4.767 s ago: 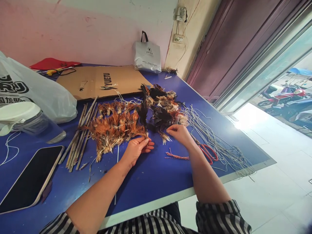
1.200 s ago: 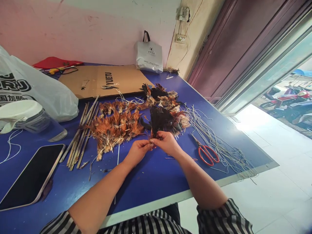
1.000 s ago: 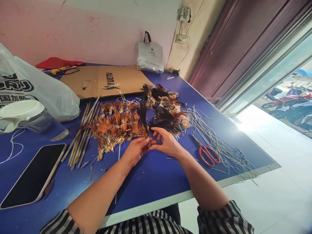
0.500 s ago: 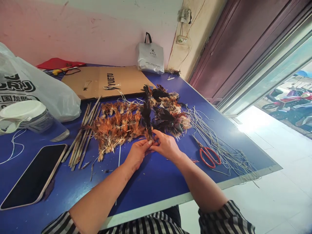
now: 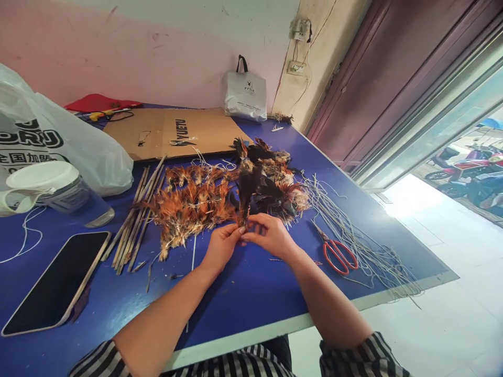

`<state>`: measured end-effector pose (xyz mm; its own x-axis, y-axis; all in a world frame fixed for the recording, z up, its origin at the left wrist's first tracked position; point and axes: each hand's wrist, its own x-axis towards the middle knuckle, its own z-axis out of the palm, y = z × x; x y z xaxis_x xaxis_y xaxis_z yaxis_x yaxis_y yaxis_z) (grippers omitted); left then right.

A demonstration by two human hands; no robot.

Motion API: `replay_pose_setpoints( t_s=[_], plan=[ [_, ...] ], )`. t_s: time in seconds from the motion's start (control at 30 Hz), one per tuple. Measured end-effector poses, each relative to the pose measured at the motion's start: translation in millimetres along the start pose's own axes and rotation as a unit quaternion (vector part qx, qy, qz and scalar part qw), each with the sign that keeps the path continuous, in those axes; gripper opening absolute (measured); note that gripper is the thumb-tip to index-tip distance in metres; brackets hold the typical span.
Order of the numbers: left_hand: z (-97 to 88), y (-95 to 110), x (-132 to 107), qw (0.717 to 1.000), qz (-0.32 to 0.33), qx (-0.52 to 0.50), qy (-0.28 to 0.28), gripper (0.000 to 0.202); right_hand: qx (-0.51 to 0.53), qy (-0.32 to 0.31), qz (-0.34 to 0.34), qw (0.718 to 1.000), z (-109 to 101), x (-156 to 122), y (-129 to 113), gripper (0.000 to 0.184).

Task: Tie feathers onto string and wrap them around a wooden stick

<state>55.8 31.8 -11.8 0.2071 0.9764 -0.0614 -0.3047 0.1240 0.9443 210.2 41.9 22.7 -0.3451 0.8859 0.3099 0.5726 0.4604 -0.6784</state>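
My left hand [image 5: 222, 246] pinches the base of a dark feather bundle [image 5: 245, 191], which stands up from my fingertips. My right hand [image 5: 271, 235] meets it from the other side, thumb and forefinger closed at the same base; its other fingers are curled and slightly blurred. Whatever fine thing may lie between the fingertips is too small to make out. Left of my hands lie rows of reddish-brown feather bundles [image 5: 192, 204]. Just beyond my right hand is a pile of black and brown feather bundles [image 5: 281, 196].
Red-handled scissors [image 5: 340, 256] and loose strings [image 5: 361, 235] lie on the right. Thin sticks [image 5: 137, 225], a phone [image 5: 57, 283], a lidded plastic jar [image 5: 74, 199] and a plastic bag [image 5: 78, 141] are left. Flat cardboard [image 5: 157, 131] and a grey bag [image 5: 245, 94] are behind.
Both hands stay together at the bundle's base. The right hand's fingers have shifted and the dark feathers lean slightly more to the right. The whole view has moved a little.
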Motion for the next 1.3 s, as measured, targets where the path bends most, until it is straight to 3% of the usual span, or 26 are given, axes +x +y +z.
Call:
replay_pose_setpoints(
  t_s=[0.13, 0.27, 0.43, 0.73, 1.0, 1.1, 1.3],
  plan=[
    [-1.6, -4, -1, 0.996, 0.04, 0.083, -0.016, 0.027, 0.145, 0.036, 0.1, 0.984, -1, 4, 0, 0.025],
    [-1.4, -1, -6, 0.978, 0.109, 0.176, -0.02, 0.026, 0.208, 0.048, 0.13, 0.968, 3, 5, -4, 0.022],
    [-1.9, 3, -7, 0.958, 0.159, 0.235, -0.035, 0.027, 0.16, 0.08, 0.11, 0.978, 6, 5, -2, 0.018],
    [-3.7, -5, 1, 0.995, 0.036, 0.092, -0.03, 0.026, 0.163, 0.103, 0.155, 0.969, 18, 3, 0, 0.02],
    [-4.5, 3, -3, 0.954, 0.172, 0.245, -0.008, 0.025, 0.184, 0.11, 0.17, 0.962, 28, 3, 0, 0.012],
    [-6.6, 0, -1, 0.965, 0.134, 0.226, -0.013, 0.024, 0.203, 0.079, 0.181, 0.959, 24, 4, 0, 0.015],
    [-5.0, -6, 6, 0.997, 0.013, 0.073, -0.023, 0.026, 0.194, -0.006, 0.154, 0.969, 2, 6, 1, 0.02]
  ],
)
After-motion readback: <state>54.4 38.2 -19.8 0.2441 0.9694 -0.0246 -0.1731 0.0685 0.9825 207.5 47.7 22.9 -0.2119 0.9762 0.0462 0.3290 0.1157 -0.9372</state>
